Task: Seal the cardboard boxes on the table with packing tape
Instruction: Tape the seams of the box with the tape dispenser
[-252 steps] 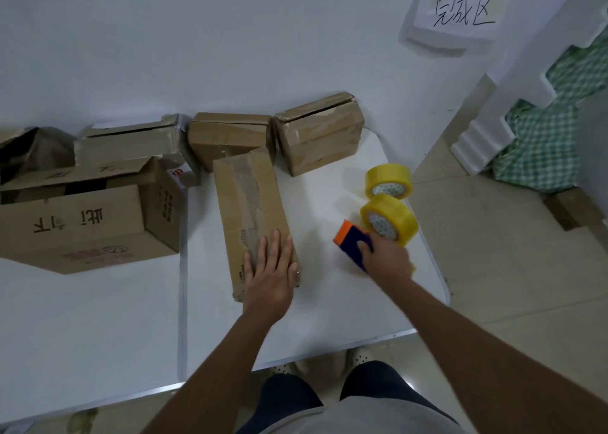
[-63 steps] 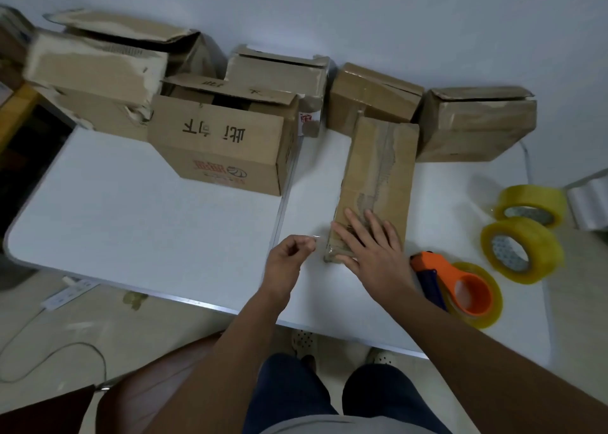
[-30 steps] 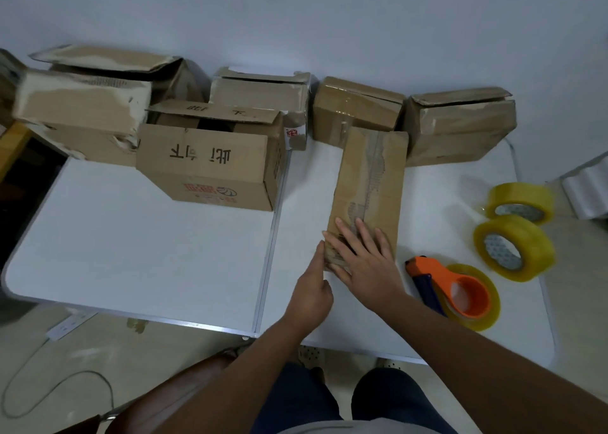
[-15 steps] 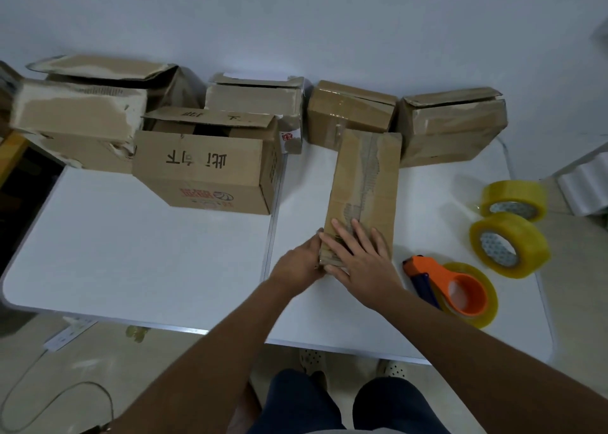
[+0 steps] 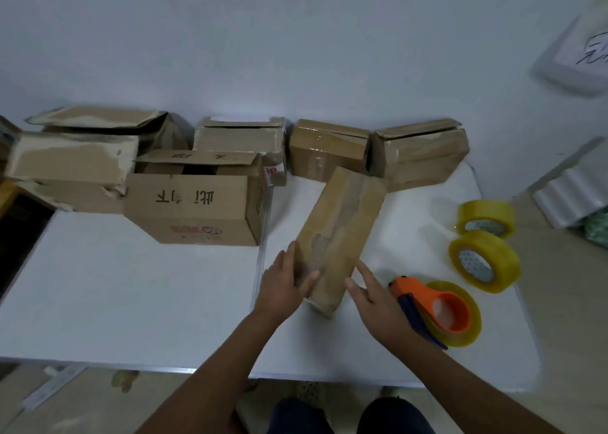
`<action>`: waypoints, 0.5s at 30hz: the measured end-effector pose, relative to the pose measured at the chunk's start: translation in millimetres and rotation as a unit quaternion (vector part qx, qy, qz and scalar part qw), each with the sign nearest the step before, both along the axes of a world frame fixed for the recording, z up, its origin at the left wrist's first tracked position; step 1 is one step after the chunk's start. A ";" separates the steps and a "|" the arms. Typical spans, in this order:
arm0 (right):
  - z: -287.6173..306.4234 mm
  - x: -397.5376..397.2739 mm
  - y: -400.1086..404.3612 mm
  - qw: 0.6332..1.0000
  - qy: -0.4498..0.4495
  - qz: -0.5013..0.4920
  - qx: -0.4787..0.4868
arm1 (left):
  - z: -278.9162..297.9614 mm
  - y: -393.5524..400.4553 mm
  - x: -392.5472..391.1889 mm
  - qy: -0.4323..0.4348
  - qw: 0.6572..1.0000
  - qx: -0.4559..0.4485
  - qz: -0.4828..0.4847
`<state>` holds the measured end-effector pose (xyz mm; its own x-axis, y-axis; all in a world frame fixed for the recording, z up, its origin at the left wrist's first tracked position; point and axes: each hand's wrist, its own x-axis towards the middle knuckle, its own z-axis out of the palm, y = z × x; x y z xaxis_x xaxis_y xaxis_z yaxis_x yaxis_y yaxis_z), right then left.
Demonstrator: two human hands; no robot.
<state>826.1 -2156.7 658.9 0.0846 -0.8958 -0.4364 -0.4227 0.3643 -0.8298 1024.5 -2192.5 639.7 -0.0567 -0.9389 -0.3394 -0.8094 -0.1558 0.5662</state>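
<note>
A person's two hands frame the near end of a long, narrow cardboard box (image 5: 340, 233) lying slantwise on a white bench (image 5: 131, 302), its far end pointing toward a row of boxes against the wall. The left hand (image 5: 284, 285) grips the box's near left corner, thumb lying across the top face and fingers down the left side. The right hand (image 5: 378, 302) has its grip apart, fingers straight and spread, the fingertips touching the box's near right edge. A strip of worn, torn tape runs lengthwise down the box's top face. Just beside the right hand, an orange tape dispenser (image 5: 437, 308) loaded with a yellowish roll lies flat near the bench's front right corner. Two loose rolls of yellow tape (image 5: 483, 259) stand on edge close to the right rim of the bench, one behind the other. To the left of the narrow box, a larger carton with printed characters (image 5: 194, 210) sits with its top flaps loose, near the seam that runs across the bench. Behind it, crumpled boxes (image 5: 75, 157) crowd the left rear, and three smaller boxes (image 5: 329, 150) line the wall. The front left stretch of the bench lies open, bare white surface running out to the near edge.
</note>
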 end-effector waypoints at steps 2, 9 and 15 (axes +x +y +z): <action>4.9 -0.4 5.3 0.999 0.002 0.030 0.024 | 3.1 -6.2 -5.3 -0.192 0.980 -0.050 -0.029; -2.0 -24.8 -2.5 0.997 -0.029 -0.071 0.022 | -12.1 0.0 -40.9 -0.254 0.955 -0.014 -0.153; -4.4 -49.6 -10.8 0.968 0.132 -0.143 -0.159 | -21.2 12.5 49.3 -0.239 0.906 -0.131 -0.323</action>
<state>776.5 -2167.5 654.5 -0.2643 -0.9584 -0.1081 -0.5547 0.2427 -0.7959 1073.8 -2180.0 618.5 -0.5289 -0.8139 -0.2407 -0.8462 0.5276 0.0753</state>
